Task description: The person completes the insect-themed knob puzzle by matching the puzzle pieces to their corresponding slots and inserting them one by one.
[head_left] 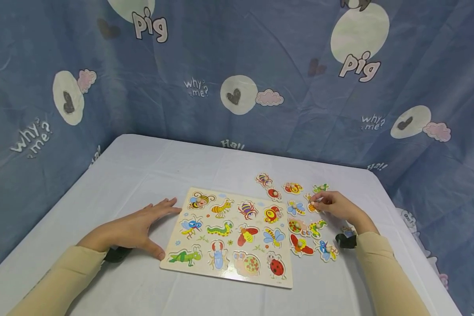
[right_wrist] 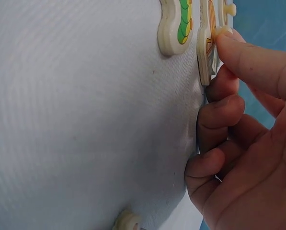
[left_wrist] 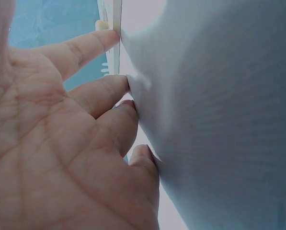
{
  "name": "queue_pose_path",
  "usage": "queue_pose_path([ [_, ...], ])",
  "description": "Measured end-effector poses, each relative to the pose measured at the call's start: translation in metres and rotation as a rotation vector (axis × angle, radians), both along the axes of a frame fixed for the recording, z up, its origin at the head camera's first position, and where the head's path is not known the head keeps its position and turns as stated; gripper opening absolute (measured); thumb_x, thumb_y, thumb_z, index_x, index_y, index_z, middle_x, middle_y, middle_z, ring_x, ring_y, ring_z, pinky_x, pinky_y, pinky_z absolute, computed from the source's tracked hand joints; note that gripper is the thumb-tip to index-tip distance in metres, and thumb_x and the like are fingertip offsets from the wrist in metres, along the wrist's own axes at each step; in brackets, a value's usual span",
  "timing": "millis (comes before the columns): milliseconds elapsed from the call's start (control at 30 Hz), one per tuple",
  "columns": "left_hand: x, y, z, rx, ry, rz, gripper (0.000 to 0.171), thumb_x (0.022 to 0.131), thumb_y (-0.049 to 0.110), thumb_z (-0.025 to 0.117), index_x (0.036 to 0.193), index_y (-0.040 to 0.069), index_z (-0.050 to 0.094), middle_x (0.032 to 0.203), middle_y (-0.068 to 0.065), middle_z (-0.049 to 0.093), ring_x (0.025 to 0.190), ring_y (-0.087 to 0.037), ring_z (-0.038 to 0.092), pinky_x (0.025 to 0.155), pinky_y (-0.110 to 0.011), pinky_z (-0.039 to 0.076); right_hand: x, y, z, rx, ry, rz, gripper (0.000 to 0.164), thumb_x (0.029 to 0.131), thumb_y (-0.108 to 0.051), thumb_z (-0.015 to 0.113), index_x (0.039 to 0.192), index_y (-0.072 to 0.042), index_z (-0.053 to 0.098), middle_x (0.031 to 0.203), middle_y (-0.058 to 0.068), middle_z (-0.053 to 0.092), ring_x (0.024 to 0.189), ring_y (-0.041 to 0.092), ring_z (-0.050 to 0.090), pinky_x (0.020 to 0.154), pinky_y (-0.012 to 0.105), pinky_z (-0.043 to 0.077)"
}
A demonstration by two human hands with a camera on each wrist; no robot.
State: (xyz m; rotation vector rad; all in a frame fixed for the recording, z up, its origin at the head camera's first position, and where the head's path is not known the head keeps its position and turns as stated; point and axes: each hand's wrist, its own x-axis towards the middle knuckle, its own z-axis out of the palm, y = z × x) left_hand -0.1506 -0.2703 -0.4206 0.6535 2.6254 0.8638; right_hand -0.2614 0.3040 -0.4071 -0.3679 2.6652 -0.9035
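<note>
With thumb and index finger, my right hand [head_left: 337, 208] pinches the knob of an orange-striped insect puzzle piece [right_wrist: 203, 50]. Its other fingers curl near the white cloth in the right wrist view. In the head view, that piece [head_left: 310, 203] is partly covered by the fingertips. On the left, my left hand [head_left: 136, 228] is spread beside the wooden insect puzzle board [head_left: 205, 272], thumb and fingertips at its left edge. The left wrist view shows the palm, with fingertips on the cloth and against the board's side.
Several knobbed pieces lie right of the board: a spider [head_left: 264, 180], a ladybug [head_left: 274, 194], a dragonfly [head_left: 296, 207], a snail [head_left: 297, 226], a caterpillar [head_left: 317, 228], a red-winged insect [head_left: 301, 245] and a blue-winged insect [head_left: 328, 250]. Another piece [head_left: 347, 230] sits by the right wrist.
</note>
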Motion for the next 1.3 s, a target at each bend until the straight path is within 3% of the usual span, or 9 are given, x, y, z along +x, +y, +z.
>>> queue_pose_path([
  [267,0.000,0.000,-0.001,0.002,0.001,-0.003,0.120,0.062,0.053,0.101,0.161,0.014,0.047,0.178,-0.022,0.022,0.164,-0.053,0.015,0.129,-0.077,0.011,0.001,0.002,-0.002,-0.024,0.012,0.028,0.022,0.108,-0.015,0.064,0.123,0.001,0.067,0.093,0.007,0.059,0.082,0.016,0.048,0.066,0.025,0.040],
  [967,0.001,-0.001,0.000,0.023,-0.002,-0.012,0.119,0.062,0.051,0.102,0.161,0.014,0.047,0.178,-0.023,0.022,0.165,-0.053,0.013,0.129,-0.078,0.009,-0.002,-0.009,-0.001,-0.013,0.025,-0.082,0.032,0.110,-0.023,0.062,0.129,0.003,0.065,0.089,0.003,0.047,0.085,0.019,0.044,0.068,0.028,0.036],
  [1300,0.001,-0.001,-0.001,0.018,-0.001,-0.007,0.119,0.062,0.051,0.102,0.161,0.014,0.047,0.178,-0.022,0.022,0.165,-0.052,0.013,0.130,-0.077,0.010,-0.003,-0.026,0.006,-0.037,0.052,-0.076,0.034,0.109,-0.026,0.064,0.129,0.002,0.065,0.088,0.003,0.049,0.085,0.019,0.045,0.067,0.027,0.037],
])
